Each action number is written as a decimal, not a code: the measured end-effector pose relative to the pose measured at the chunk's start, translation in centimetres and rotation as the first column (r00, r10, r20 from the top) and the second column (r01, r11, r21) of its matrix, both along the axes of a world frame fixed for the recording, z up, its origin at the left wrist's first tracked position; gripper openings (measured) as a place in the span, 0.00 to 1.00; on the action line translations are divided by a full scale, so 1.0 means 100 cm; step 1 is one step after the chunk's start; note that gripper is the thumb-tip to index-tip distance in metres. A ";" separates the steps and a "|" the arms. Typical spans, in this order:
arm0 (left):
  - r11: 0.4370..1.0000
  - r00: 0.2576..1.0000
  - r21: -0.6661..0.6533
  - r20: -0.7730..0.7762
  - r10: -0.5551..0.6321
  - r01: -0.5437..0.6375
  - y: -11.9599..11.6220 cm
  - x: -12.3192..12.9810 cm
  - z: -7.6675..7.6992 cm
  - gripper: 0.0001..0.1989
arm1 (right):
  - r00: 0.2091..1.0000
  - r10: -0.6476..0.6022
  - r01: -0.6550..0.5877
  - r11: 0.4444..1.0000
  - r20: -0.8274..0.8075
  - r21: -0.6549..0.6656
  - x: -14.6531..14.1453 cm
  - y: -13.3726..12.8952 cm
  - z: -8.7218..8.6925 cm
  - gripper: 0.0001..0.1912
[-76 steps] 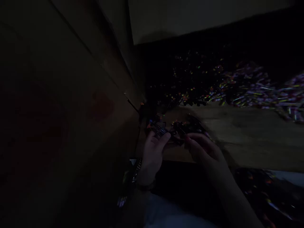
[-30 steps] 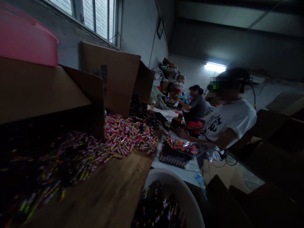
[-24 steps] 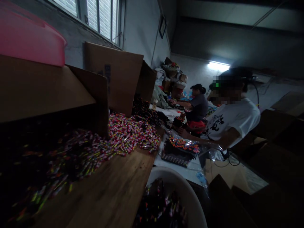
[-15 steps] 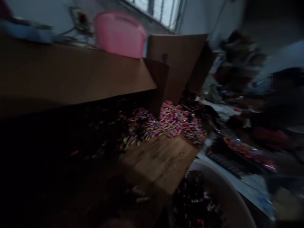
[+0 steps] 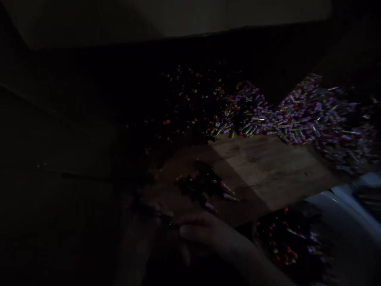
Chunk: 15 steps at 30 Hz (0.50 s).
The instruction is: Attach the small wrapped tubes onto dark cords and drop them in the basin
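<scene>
Your right hand point(image 5: 198, 230) has bent fingers at a dark piece point(image 5: 165, 217) beside your left hand point(image 5: 139, 238), near the counter's point(image 5: 253, 163) front edge; too dark to tell whether either one grips. If the hold is loose, the piece could drop off that edge. Your right forearm point(image 5: 247, 254) lies close to the tub point(image 5: 330, 200) and could snag its contents point(image 5: 291, 248).

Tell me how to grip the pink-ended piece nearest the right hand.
Probably pinch the pink end, coming from the near edge of the board, where the right hand is: the piece lies slantwise with that slim end pointing toward that edge, while its dark end lies beside other pieces. Finer shape is too dark to tell.
</scene>
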<state>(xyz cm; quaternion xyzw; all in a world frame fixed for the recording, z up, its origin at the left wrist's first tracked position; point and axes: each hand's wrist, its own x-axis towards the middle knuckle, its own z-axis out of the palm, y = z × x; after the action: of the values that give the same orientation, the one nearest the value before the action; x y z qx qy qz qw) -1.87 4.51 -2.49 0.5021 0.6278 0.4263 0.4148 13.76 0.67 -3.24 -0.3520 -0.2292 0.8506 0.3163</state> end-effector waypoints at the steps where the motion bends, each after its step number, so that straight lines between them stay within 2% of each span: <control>1: 1.000 1.000 -0.009 -0.011 -0.019 0.019 0.002 0.002 -0.002 0.14 | 1.000 0.002 -0.003 1.000 -0.014 -0.023 0.003 -0.002 -0.001 0.17; 3: 0.998 0.998 -0.007 -0.018 -0.055 0.054 0.007 0.007 -0.005 0.15 | 0.994 -0.050 0.051 0.999 0.101 -0.009 0.013 -0.005 -0.002 0.16; 5: 0.998 0.997 0.001 -0.019 -0.069 0.069 0.012 0.011 -0.006 0.15 | 0.926 -0.183 0.157 0.982 0.330 0.105 0.030 -0.006 0.000 0.15; 8: 0.992 0.991 0.076 -0.100 -0.093 0.101 0.022 0.011 -0.008 0.19 | 0.682 -0.434 0.278 0.898 0.588 0.341 0.060 -0.005 0.004 0.16; 9: 0.980 0.978 0.147 -0.181 -0.106 0.133 0.024 0.011 -0.010 0.22 | 0.599 -0.475 0.243 0.875 0.645 0.419 0.069 -0.004 0.005 0.16; 10: 0.954 0.950 0.233 -0.288 -0.119 0.190 0.027 0.012 -0.014 0.27 | 0.512 -0.490 0.155 0.861 0.706 0.485 0.077 -0.005 0.004 0.16; 12: 0.866 0.838 0.335 -0.522 -0.158 0.372 0.029 0.019 -0.024 0.37 | 0.311 -0.483 -0.107 0.838 0.819 0.535 0.090 -0.008 0.000 0.17; 14: 0.794 0.685 0.253 -0.680 -0.261 0.553 0.030 0.034 -0.038 0.43 | 0.138 -0.465 -0.306 0.820 0.874 0.484 0.101 -0.015 -0.007 0.20; 15: 0.771 0.609 0.163 -0.720 -0.333 0.615 0.029 0.045 -0.045 0.43 | 0.070 -0.460 -0.344 0.822 0.885 0.454 0.107 -0.020 -0.010 0.23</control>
<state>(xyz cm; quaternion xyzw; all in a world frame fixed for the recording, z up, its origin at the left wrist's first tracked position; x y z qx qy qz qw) 2.62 7.41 -6.95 0.8417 0.4713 0.2114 0.1572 24.49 -1.28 -4.23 -0.7309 -0.6046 0.2483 0.1966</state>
